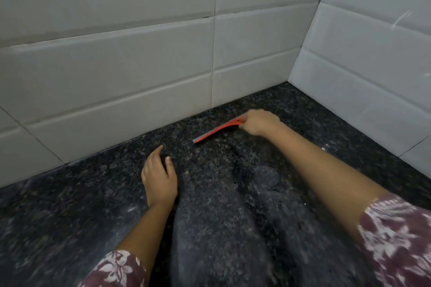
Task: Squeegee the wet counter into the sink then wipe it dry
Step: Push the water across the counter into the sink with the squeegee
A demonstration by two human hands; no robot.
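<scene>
Gripping the red squeegee (219,130) by its handle end, the right hand (258,122) is clenched around it at about one o'clock in the view, deep in the corner where the two tiled walls (140,60) meet. The squeegee's blade runs from that fist down toward the eight o'clock direction, its free tip lying on the dark speckled counter (70,205) just short of the back wall. The left hand (158,178) rests lower, near the centre of the view, fingers loose and spread, palm down on the stone and holding nothing; it sits at roughly seven o'clock from the squeegee's tip, apart from it. Between the two forearms the counter shows a wet patch (261,177) with irregular edges and small glints of water (the rest of the surface is blurred, so its wetness cannot be told). Both arms wear short maroon sleeves (396,235) with a pale floral print, at five and seven o'clock.
</scene>
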